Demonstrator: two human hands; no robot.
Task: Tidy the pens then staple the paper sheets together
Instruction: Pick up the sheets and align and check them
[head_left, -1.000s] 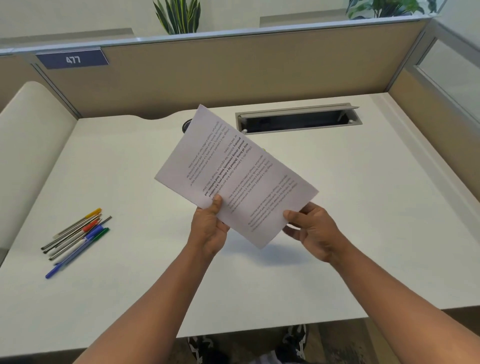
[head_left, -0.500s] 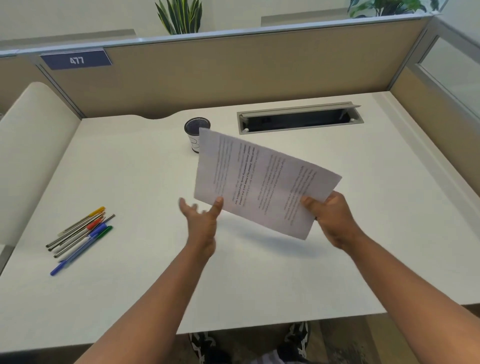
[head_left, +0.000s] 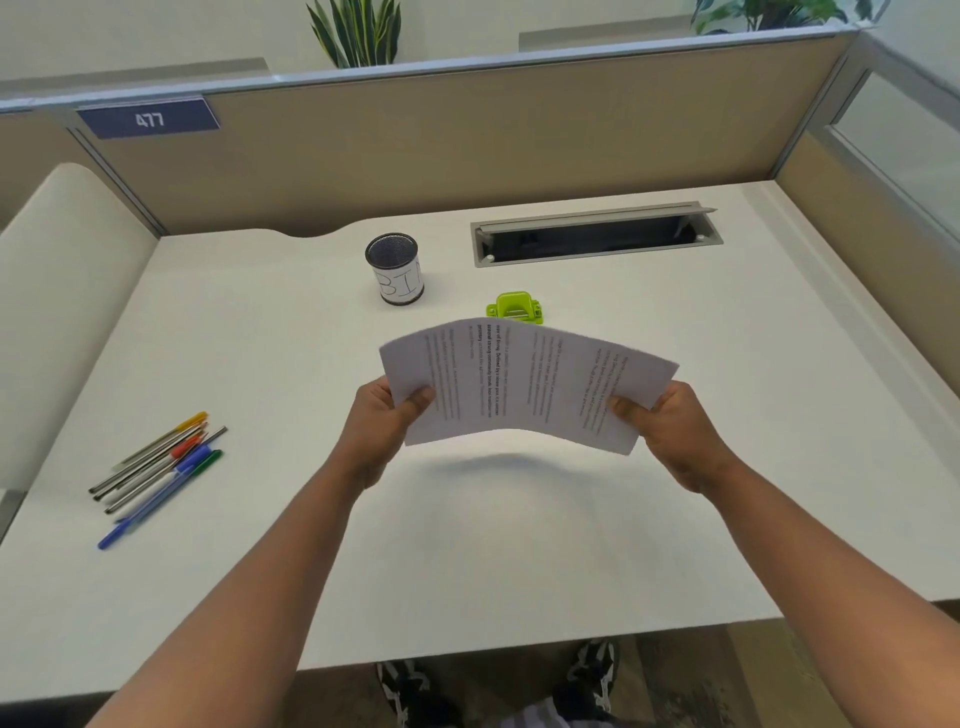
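Paper sheets are light and floppy (bowing upward) — left hand and right hand each pinch closed on a short edge.

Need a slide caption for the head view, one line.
Both hands, left hand and right hand, hold the paper sheets above the desk; pens lie loose, green stapler waits.

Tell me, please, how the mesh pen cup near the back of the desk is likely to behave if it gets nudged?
The pen cup looks empty and made of thin mesh, so it is probably light and would slide easily on the smooth desk. Standing upright and taller than it is wide, it might tip if pushed near the rim. Tipped, its round body would likely roll.
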